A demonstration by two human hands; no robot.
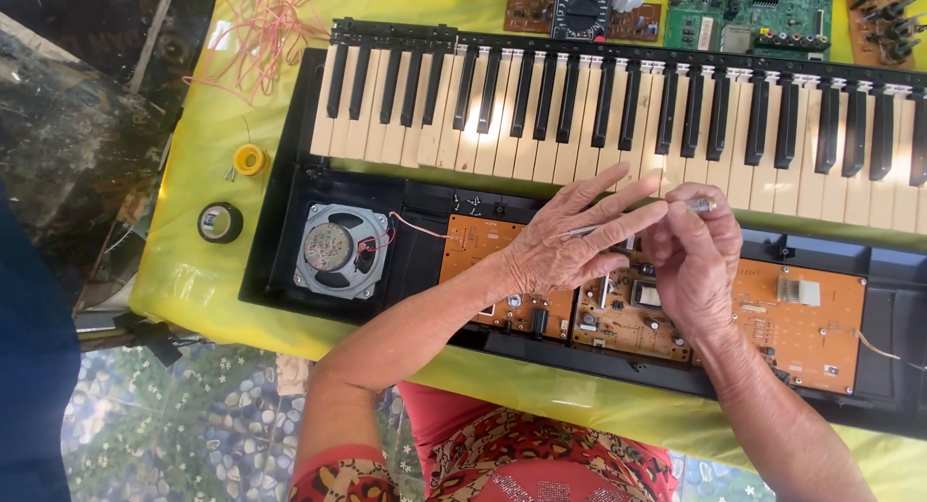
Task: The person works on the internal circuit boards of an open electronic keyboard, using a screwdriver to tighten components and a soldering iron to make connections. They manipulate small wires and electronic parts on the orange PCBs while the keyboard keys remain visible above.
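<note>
Orange circuit board (806, 319) partly hidden beneath hands (628, 246).

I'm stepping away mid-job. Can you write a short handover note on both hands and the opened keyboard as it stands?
Left hand: open, fingers spread, resting over the orange circuit boards.
Right hand: grip shut on a thin metal tool, held over the boards just below the keys.
Keyboard case lies open on the yellow cloth; speaker exposed at left.
Done: cover off, boards exposed.
Left: work on the boards, cover still off.
</note>
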